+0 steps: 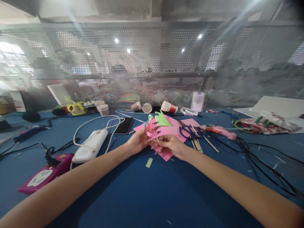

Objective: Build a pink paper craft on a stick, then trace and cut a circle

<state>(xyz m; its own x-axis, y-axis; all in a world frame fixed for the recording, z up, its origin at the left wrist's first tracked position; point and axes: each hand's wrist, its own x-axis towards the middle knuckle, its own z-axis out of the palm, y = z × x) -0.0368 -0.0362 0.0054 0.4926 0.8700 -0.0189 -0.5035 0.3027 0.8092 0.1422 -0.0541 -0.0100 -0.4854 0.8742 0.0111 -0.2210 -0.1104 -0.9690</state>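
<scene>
A pink paper strip (152, 129) with cut, finger-like edges is between my two hands, above the middle of the blue table. My left hand (138, 140) is closed on its left side. From the right, my right hand (172, 146) pinches its lower edge; some fingertips are hidden behind paper. Just beyond my hands lies a light green paper cutout (162, 119) with pointed tips. Pink paper sheets (177, 130) lie under and behind my hands. To their right are scissors (190, 132) with dark blue handles and several thin wooden sticks (197, 145). A small green paper scrap (149, 162) lies in front.
On the left are a white power bank (91, 147) with a cable, a black phone (123, 125) and a magenta power strip (47, 174). At right, a pink glue gun (224, 131) lies near black cables (255, 160). Paper cups (169, 107) line the back, before a perforated metal panel (147, 63).
</scene>
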